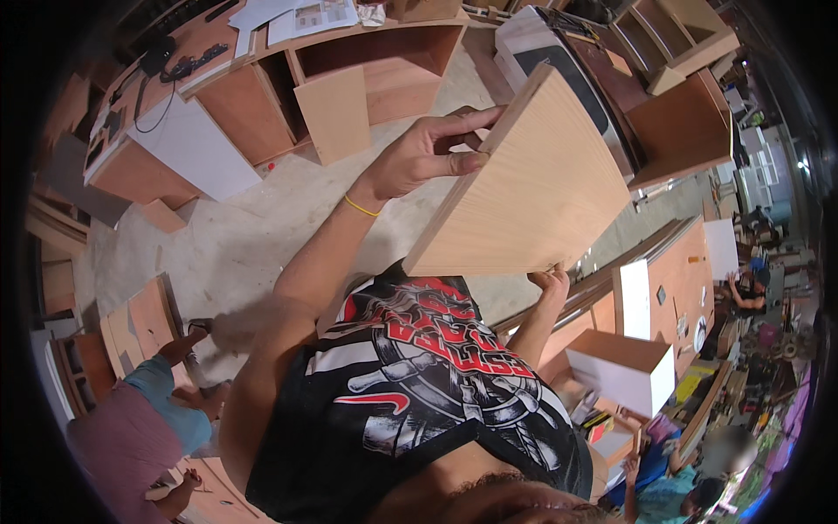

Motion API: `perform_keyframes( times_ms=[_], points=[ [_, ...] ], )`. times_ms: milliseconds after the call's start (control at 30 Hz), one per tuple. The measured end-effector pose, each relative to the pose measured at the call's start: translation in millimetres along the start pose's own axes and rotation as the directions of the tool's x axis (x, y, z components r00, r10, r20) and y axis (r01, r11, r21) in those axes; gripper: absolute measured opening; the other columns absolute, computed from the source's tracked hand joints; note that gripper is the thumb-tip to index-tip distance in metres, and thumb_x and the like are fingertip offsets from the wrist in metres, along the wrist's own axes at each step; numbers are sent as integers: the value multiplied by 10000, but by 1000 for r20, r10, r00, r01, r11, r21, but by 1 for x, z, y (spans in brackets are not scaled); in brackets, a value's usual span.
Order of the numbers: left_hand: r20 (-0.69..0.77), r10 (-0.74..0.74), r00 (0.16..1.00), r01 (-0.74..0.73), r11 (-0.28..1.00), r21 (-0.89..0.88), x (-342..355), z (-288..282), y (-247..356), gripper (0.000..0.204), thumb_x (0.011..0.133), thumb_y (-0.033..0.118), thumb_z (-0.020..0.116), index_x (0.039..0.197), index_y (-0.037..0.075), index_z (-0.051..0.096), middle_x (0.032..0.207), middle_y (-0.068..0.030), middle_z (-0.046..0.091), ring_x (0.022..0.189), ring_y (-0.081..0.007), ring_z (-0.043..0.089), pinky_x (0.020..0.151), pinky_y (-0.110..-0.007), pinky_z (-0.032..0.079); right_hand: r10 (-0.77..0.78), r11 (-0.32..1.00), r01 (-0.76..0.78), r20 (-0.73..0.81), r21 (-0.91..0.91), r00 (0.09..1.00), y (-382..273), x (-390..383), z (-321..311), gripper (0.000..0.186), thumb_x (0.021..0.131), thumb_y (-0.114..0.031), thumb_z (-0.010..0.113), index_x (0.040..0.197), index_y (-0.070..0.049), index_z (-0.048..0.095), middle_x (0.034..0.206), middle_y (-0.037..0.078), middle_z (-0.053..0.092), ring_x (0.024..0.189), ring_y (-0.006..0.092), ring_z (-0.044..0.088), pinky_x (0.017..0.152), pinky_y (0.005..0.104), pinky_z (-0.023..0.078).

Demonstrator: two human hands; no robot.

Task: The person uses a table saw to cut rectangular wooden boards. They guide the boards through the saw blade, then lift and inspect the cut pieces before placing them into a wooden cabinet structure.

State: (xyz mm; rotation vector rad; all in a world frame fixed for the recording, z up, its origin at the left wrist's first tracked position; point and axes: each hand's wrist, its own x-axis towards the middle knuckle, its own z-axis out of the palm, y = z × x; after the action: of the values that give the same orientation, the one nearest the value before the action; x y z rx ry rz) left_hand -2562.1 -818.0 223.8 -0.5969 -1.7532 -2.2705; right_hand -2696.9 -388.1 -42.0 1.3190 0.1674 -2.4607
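A pale wooden panel [541, 179] is held up in front of my chest, tilted, with its broad face and one thick edge showing. My left hand [432, 153] pinches that thick edge, thumb on the near side and fingers on the far side. At the lower right corner, my right hand [550, 278] grips the panel from below. Most of its fingers are hidden behind the board. A thin yellow band [361, 206] circles my left wrist.
A long wooden cabinet [410, 109] with open compartments stands ahead, papers [310, 19] on top. A wooden box unit [685, 131] is at far right; a white-sided box [624, 371] sits on the right workbench. One person [131, 428] is at lower left; others work at right.
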Motion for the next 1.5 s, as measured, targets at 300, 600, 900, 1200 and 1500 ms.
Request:
perform_keyframes(
  times_ms=[300, 600, 900, 1200, 1500],
  points=[
    [-32, 66, 997, -62, 992, 113, 148, -5, -41, 715, 909, 254, 744, 1502, 9, 429, 1488, -121, 517, 1335, -181, 496, 1152, -338, 333, 167, 983, -172, -68, -66, 984, -2, 86, 155, 473, 1047, -443, 454, 1324, -87, 596, 1307, 120, 660, 1219, 304, 625, 1038, 559, 495],
    [18, 25, 1000, -27, 995, 99, 267, -60, -107, 742, 915, 143, 702, 1525, -68, 336, 1544, -172, 434, 1416, -213, 412, 1184, -346, 277, 67, 997, -70, -86, -27, 994, -10, 164, 241, 479, 1013, -456, 520, 1248, -63, 662, 1257, 111, 691, 1163, 290, 660, 1017, 503, 530],
    [-174, -29, 984, 22, 999, -42, 387, -163, -175, 619, 975, 127, 640, 1458, -127, 350, 1401, -247, 554, 1308, -235, 528, 1106, -339, 370, -110, 992, 100, 146, 74, 983, 26, 198, 351, 683, 1023, -646, 258, 1411, -159, 540, 1404, 62, 603, 1276, 291, 583, 1043, 541, 479],
    [-196, -63, 979, 100, 978, 183, 509, -190, -221, 533, 1006, 129, 616, 1421, -112, 385, 1339, -218, 601, 1168, -212, 621, 990, -316, 482, -378, 913, 327, 203, 242, 904, 2, 243, 437, 755, 1011, -684, 237, 1509, -145, 417, 1511, 117, 488, 1363, 373, 481, 1099, 602, 400],
    [-508, -262, 820, 329, 943, 46, 592, -234, -402, 412, 1064, 377, 516, 1247, 8, 489, 1190, -133, 612, 1075, -217, 614, 918, -356, 515, -713, 698, 617, 270, 363, 647, -96, 280, 531, 737, 1028, -643, 321, 1519, -95, 355, 1521, 156, 433, 1346, 346, 471, 1099, 541, 403]
  ],
)
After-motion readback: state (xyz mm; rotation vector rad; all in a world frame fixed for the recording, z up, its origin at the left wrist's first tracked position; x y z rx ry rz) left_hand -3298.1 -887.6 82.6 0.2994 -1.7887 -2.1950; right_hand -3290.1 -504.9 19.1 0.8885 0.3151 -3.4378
